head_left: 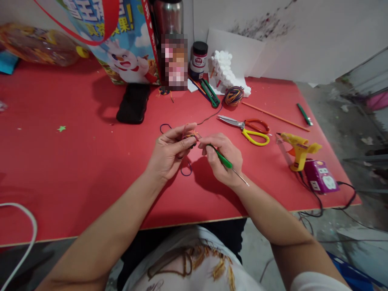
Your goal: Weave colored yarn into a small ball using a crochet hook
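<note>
My left hand [169, 151] pinches a small multicoloured crochet piece [191, 139] between thumb and fingers. A strand of dark yarn [209, 118] runs from it to the yarn ball [233, 96] at the back, and a loose blue loop hangs below the hand. In my right hand [226, 155] is a crochet hook [224, 159] with a green grip. One metal end points back over the wrist; the other reaches toward the piece, its tip partly hidden by my fingers. Both hands are close together above the red table [91, 169].
Scissors [245, 128] lie right of my hands. A yellow glue gun [300, 149] rests by a purple box [321, 176] with cables. Behind stand a black phone [133, 103], a green cutter [210, 93], a jar [199, 60] and a colourful bag [121, 44]. An orange stick [275, 116] lies right.
</note>
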`<action>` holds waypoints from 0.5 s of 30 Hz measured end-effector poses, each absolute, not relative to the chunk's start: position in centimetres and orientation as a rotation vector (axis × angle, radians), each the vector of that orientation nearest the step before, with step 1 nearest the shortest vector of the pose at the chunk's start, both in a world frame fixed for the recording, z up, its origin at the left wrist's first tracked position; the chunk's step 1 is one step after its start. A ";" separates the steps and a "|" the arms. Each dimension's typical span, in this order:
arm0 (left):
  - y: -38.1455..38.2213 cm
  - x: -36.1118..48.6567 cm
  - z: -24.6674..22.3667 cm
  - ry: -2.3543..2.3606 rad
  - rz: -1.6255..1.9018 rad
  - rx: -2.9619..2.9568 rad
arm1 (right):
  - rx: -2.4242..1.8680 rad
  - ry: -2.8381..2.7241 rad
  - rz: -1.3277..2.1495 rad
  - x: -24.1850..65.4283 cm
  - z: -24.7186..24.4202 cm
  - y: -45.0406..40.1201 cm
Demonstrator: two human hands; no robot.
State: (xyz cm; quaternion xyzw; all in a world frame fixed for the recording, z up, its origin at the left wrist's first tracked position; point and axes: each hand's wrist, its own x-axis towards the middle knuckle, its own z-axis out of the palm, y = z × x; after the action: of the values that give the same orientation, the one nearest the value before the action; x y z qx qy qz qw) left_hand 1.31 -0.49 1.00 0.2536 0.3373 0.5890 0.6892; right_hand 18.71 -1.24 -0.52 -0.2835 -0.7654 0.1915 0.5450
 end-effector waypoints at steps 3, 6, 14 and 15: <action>-0.5 1.3 1.1 0.742 1.291 0.535 | -0.646 -1.812 0.471 18.7 -0.5 -1.3; -0.6 1.3 1.0 0.758 1.309 0.584 | -0.654 -1.805 0.494 18.7 -0.3 -1.3; -1.2 1.9 0.7 0.811 1.402 0.640 | -0.759 -1.875 0.318 18.3 -0.7 -1.3; -1.2 2.0 0.8 0.784 1.373 0.577 | -0.770 -1.882 0.283 18.2 -0.8 -1.4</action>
State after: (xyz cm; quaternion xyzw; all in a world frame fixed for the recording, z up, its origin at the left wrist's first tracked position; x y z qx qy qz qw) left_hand 1.97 -1.16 0.82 0.2556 0.3476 0.6081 0.6664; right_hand 18.19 -1.41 -0.80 -0.3208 -0.7842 0.1179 0.5180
